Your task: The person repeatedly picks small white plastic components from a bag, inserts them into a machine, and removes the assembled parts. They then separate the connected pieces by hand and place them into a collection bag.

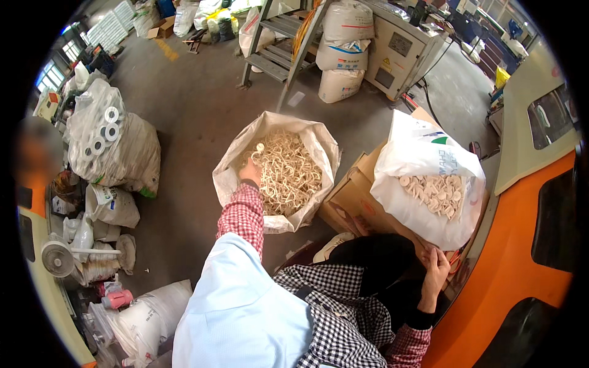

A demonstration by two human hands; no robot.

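Note:
My left hand (250,172) reaches into an open white woven sack (232,156) filled with cream, curved hook-like pieces (291,172). Close to its fingertips is a pale piece with a rounded end (260,148); whether the fingers grip it cannot be made out. On the right, my right hand (434,273) is closed, fingertips together, just below a white plastic bag (423,153). Anything between those fingers is too small to name. In the bag's opening lie several pinkish-beige discs (434,193), and a cardboard box (353,196) is under the bag.
Stacked white sacks (343,55) stand beside metal steps (282,30) and a grey electrical cabinet (399,52) at the back. A large clear bag (110,141) and other bundles line the left side. Orange machine panels (515,257) rise close on the right.

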